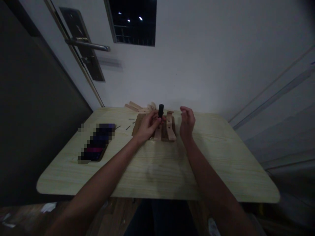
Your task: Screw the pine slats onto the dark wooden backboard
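Note:
My left hand (148, 126) is closed around the lower part of an upright screwdriver (160, 110), whose black handle sticks up above the fingers. Its tip is hidden by the hand. Beneath it lies a pale wooden piece with holes (158, 134), partly covered by my fingers. A second curved wooden piece with holes (169, 126) lies just to its right. Both rest on a brown board (138, 123). Off to the right of the board, my right hand (187, 123) is raised with loosely bent fingers, open and holding nothing.
More curved wooden pieces (140, 108) lie at the table's back edge. Several screws (128, 127) are scattered left of the board. A phone (98, 142), partly pixelated, lies on the left of the light wooden table (221, 164). Behind stands a white door with a handle (91, 45).

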Demonstrator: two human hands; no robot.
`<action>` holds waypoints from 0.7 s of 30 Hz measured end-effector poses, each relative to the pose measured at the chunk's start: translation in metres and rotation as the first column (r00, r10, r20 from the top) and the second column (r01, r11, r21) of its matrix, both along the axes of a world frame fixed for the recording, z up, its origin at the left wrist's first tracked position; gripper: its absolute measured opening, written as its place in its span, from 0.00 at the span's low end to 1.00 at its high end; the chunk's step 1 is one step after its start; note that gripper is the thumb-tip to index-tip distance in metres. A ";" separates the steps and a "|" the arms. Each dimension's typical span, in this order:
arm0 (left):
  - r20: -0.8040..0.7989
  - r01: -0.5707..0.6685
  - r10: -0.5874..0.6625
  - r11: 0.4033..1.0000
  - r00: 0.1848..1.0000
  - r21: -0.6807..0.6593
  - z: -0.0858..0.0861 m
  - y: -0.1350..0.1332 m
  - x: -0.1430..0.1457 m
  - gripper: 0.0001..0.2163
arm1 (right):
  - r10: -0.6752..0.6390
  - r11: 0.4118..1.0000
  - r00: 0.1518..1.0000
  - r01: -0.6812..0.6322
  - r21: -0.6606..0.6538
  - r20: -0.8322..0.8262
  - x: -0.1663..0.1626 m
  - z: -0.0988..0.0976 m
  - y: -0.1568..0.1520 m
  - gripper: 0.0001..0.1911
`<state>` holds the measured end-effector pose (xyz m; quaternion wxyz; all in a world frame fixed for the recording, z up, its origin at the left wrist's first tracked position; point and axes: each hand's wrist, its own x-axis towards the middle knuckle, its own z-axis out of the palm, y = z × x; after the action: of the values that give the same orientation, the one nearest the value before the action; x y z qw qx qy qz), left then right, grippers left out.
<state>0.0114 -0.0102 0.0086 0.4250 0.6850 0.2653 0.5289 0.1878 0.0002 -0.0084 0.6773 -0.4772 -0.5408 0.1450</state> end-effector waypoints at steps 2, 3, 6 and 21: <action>-0.004 0.002 -0.002 1.000 1.000 -0.009 0.000 0.000 0.000 0.14 | 0.065 0.997 0.997 -0.066 0.040 0.045 -0.002 0.015 -0.009 0.15; -0.009 -0.003 0.003 1.000 1.000 -0.009 0.001 0.000 -0.001 0.14 | 0.127 0.991 0.990 -0.129 0.036 0.060 -0.004 0.020 -0.011 0.14; -0.040 -0.032 0.032 0.999 0.999 0.021 0.003 0.000 -0.001 0.12 | 0.354 0.935 0.931 -0.350 -0.055 0.085 -0.013 0.030 -0.012 0.16; -0.110 -0.121 0.133 0.986 0.985 0.115 -0.006 0.011 -0.004 0.10 | 0.676 0.736 0.710 -0.666 -0.122 0.197 -0.028 0.060 -0.009 0.20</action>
<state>0.0070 0.0005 0.0026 0.3365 0.7186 0.3040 0.5273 0.1596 -0.0089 0.0512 0.5015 -0.2758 -0.7479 0.3363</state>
